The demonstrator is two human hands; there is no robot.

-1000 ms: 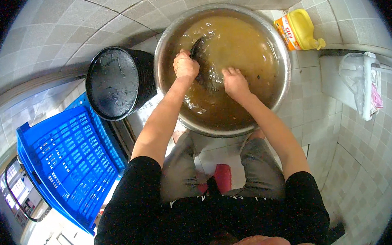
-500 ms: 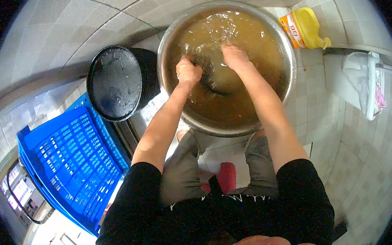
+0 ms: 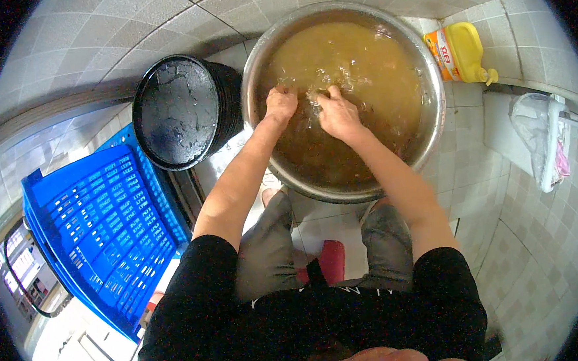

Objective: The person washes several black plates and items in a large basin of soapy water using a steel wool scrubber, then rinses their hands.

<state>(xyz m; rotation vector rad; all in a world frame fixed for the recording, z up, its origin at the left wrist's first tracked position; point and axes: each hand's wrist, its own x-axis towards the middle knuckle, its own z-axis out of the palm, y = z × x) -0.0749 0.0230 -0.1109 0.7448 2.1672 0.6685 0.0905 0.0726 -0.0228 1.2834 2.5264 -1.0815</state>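
A large round metal basin (image 3: pixel 437 98) of murky brown water (image 3: pixel 340 42) stands in front of me. My left hand (image 3: pixel 281 103) is at its left side, fingers curled closed at the water's surface; whatever they grip is hidden by the cloudy water. Close to its right, my right hand (image 3: pixel 339 116) has bent fingers dipping into the splashing water. Its fingers look closed too, and their tips are hidden below the surface. No object in the basin shows clearly.
Left of the basin stands a stack of round black trays (image 3: pixel 177 111), wet on top. A blue plastic crate (image 3: pixel 100 232) leans nearer on the left. A yellow jug (image 3: pixel 461 52) stands by the right wall, near a white bin with a clear bag (image 3: pixel 530 126). Below me is a red stool (image 3: pixel 332 260).
My right hand has come nearer to me and closer to my left hand. Water now splashes between them. The dark shape seen beside my left hand before no longer shows.
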